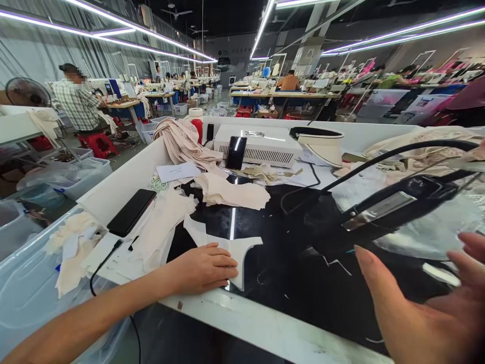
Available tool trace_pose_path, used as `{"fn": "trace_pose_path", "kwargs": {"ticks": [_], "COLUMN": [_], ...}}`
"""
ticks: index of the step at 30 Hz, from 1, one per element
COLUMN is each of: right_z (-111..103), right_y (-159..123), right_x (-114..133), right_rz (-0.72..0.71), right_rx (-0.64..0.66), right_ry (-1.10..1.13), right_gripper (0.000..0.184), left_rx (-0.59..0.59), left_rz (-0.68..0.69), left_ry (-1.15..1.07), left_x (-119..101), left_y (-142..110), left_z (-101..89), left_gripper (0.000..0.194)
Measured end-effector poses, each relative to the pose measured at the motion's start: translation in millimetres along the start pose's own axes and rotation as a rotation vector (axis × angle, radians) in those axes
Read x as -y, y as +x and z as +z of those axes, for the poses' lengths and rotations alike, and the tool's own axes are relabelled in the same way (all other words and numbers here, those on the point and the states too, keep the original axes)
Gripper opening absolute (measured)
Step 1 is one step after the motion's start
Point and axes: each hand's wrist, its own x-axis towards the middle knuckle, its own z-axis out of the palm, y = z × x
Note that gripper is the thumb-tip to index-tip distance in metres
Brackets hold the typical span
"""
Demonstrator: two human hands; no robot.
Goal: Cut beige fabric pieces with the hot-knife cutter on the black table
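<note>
My left hand [206, 268] lies palm down at the near edge of a glossy black work surface [295, 283]. Its fingers press together on a white cut fabric piece [242, 250]. My right hand [428, 303] hovers at the bottom right, palm up, fingers spread and holding nothing. Just above it is a black handheld tool with a metal plate [394, 210], trailing a black cable [397, 151]. More beige fabric pieces [231, 192] lie further back on the black surface.
A black phone [131, 211] lies at the left of the white table; another phone [236, 151] leans on a white box unit [273, 144]. Beige cloth is heaped behind. Clear plastic bins [34, 283] stand at the left. A person sits on a red stool [99, 144].
</note>
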Motion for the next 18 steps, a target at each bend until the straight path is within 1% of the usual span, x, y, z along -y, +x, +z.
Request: {"fn": "trace_pose_path", "kwargs": {"ticks": [1,2,3,5,6,7,10,12,13,16,18], "right_z": [4,9,14,24,29,33,44,49,50,53,54], "right_y": [6,12,17,27,31,35,40,42,43,42,39], "right_x": [0,2,5,13,17,20,30,35,37,42,47], "right_rz": [0.036,0.096,0.172,0.340,0.404,0.454,0.563,0.592,0.585,0.520,0.471], "right_rx": [0.024,0.069,0.122,0.225,0.260,0.280,0.274,0.254,0.249,0.244,0.235], "right_ry": [0.048,0.101,0.156,0.263,0.315,0.367,0.505,0.546,0.553,0.563,0.560], "right_gripper": [0.113,0.116,0.118,0.116,0.111,0.103,0.076,0.068,0.065,0.064,0.067], "left_rx": [0.002,0.003,0.005,0.009,0.010,0.007,-0.029,-0.046,-0.044,-0.024,-0.013], "left_rz": [0.002,0.004,0.005,0.004,0.007,0.010,0.024,0.042,0.056,0.106,0.134], "left_ry": [-0.005,-0.010,-0.015,-0.025,-0.030,-0.033,-0.018,0.012,0.030,0.080,0.113], "left_x": [-2,-3,-4,-6,-6,-6,-8,-11,-12,-18,-20], "left_y": [0,1,1,2,2,3,5,8,11,18,21], "left_z": [-0.2,-0.4,-0.5,-0.2,0.0,0.2,0.0,-0.9,-1.4,-2.6,-1.9], "left_gripper": [0.026,0.026,0.026,0.027,0.028,0.028,0.025,0.019,0.016,0.010,0.011]}}
